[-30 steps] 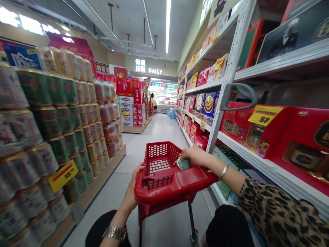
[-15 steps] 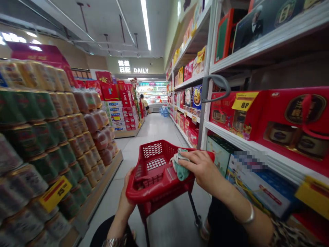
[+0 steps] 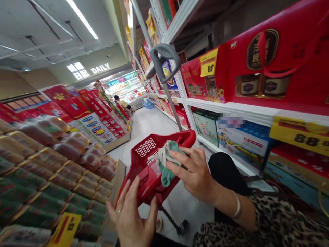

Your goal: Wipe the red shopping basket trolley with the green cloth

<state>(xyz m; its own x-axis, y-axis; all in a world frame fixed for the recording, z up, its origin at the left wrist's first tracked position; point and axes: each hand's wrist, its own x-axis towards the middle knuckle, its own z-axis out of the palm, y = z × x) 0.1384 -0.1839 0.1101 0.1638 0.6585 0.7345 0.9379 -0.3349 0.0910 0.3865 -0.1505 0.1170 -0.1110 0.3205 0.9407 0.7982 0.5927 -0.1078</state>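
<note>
A red plastic shopping cart (image 3: 144,148) with a perforated basket stands tilted in the view before me. My right hand (image 3: 195,168) presses a crumpled green and white cloth (image 3: 166,161) onto the cart's near right rim, fingers closed over it. At the near left corner, my left hand (image 3: 135,212) lies against the rim with fingers stretched and thumb apart. A grey looped handle (image 3: 166,61) on a pole rises from the cart's far right side. One dark cart wheel (image 3: 183,226) shows below.
Shelves with red gift boxes (image 3: 231,68) and yellow price tags (image 3: 209,62) run along the right. Stacked shrink-wrapped cans (image 3: 59,171) stand close on the left. A person (image 3: 123,103) is down the aisle near the lit refrigerated display (image 3: 125,85). My dark-clad knee (image 3: 226,171) is beside the shelf.
The view has tilted and turned right. My left hand has loosened from the cart's left side and spread over its near corner. The cloth has slid nearer along the rim with my right hand.
</note>
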